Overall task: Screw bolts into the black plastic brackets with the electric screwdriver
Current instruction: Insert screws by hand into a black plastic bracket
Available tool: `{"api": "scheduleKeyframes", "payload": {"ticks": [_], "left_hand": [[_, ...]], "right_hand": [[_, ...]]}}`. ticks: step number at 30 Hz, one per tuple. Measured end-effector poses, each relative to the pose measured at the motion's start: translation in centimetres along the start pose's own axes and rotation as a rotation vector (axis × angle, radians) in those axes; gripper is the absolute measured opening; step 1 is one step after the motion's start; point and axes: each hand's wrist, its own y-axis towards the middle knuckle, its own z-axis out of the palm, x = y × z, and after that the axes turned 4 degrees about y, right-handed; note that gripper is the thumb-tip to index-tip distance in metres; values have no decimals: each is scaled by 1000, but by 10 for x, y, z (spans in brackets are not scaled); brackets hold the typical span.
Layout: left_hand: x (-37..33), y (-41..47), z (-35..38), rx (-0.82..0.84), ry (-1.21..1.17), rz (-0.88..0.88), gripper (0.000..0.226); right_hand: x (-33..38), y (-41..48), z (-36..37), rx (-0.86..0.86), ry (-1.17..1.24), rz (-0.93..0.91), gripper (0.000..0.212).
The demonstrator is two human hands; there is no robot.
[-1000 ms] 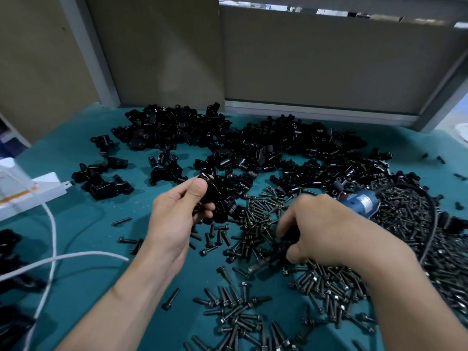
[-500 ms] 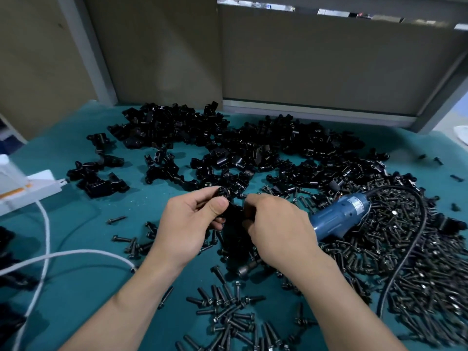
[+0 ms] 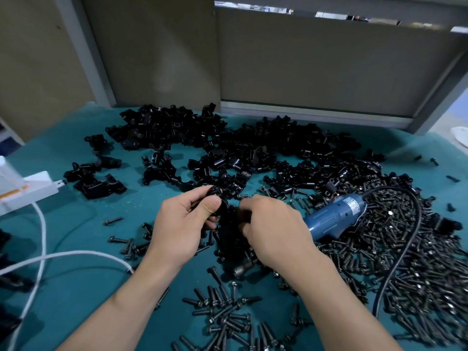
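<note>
1. Head view: at the far left a white box (image 3: 27, 188) sits on the teal mat (image 3: 76, 287), and a white cable (image 3: 43, 229) runs from it toward the near edge.
2. At centre, the left hand (image 3: 182, 224) pinches a black bracket (image 3: 215, 198) between thumb and fingers.
3. The right hand (image 3: 276, 229) meets that bracket, its fingers curled round the dark front of the electric screwdriver (image 3: 334, 216).
4. The tool's blue body lies on the bolts (image 3: 417, 249) heaped at the right.
5. Loose brackets (image 3: 253, 148) are piled across the back.

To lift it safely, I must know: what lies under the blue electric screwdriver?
Loose bolts lie under the electric screwdriver, on the teal mat. The right hand covers its front part, so anything beneath there is hidden.
</note>
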Motion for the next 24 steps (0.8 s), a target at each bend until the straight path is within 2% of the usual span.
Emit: {"api": "scheduleKeyframes", "payload": {"ticks": [3, 7, 11, 13, 17, 24], "left_hand": [[-1, -1, 1, -1, 9, 3, 32], [-1, 0, 1, 17, 47, 12, 34], [1, -1, 0, 49, 104, 38, 45], [2, -2, -1, 53, 122, 63, 47], [3, -2, -2, 19, 171, 95, 64], [-6, -9, -1, 12, 209, 153, 33]], "right_hand": [[-1, 1, -1, -71, 88, 11, 8], [-1, 0, -18, -153, 507, 51, 16], [0, -2, -29, -143, 756, 74, 16], [-1, -2, -27, -127, 817, 81, 13], [-3, 0, -22, -70, 950, 67, 9], [-2, -1, -15, -112, 1123, 71, 15]]}}
